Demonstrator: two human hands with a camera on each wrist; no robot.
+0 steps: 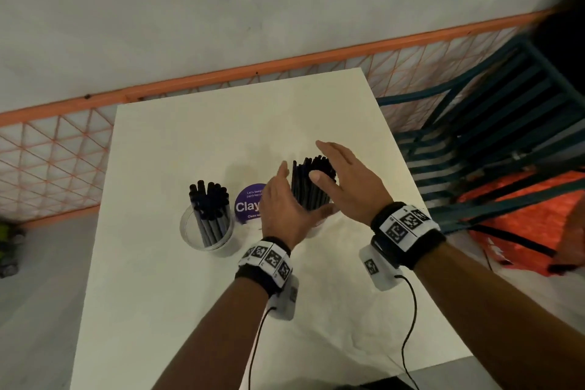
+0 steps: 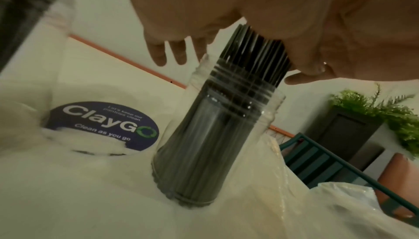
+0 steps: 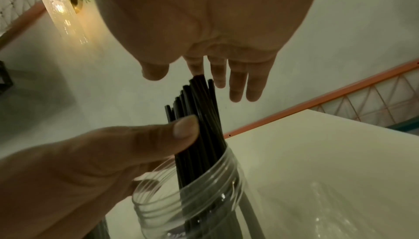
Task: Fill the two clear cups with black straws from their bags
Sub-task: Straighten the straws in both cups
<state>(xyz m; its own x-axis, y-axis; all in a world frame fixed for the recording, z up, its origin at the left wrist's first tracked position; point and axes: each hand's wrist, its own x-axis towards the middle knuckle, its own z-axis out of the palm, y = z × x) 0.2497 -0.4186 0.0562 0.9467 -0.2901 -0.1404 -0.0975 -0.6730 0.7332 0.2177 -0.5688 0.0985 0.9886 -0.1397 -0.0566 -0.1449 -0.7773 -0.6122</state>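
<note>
Two clear cups stand on the white table point(image 1: 190, 310). The left cup point(image 1: 207, 233) holds a bunch of black straws point(image 1: 210, 199). Around the right bunch of black straws point(image 1: 311, 190) are both hands, and its cup point(image 2: 215, 135) is mostly hidden in the head view. My left hand point(image 1: 285, 199) is open on the bunch's left, and its thumb point(image 3: 158, 135) touches the straws point(image 3: 199, 117) above the cup's rim point(image 3: 192, 198). My right hand point(image 1: 329, 161) is open over the straw tops, fingers point(image 3: 238, 81) straight. A crumpled clear bag point(image 2: 306, 198) lies beside this cup.
A round purple "ClayGo" sticker point(image 1: 248, 204) lies on the table between the cups. An orange mesh fence point(image 1: 57, 152) runs behind the table. To the right stand a teal slatted chair point(image 1: 490, 123) and an orange bag point(image 1: 531, 215).
</note>
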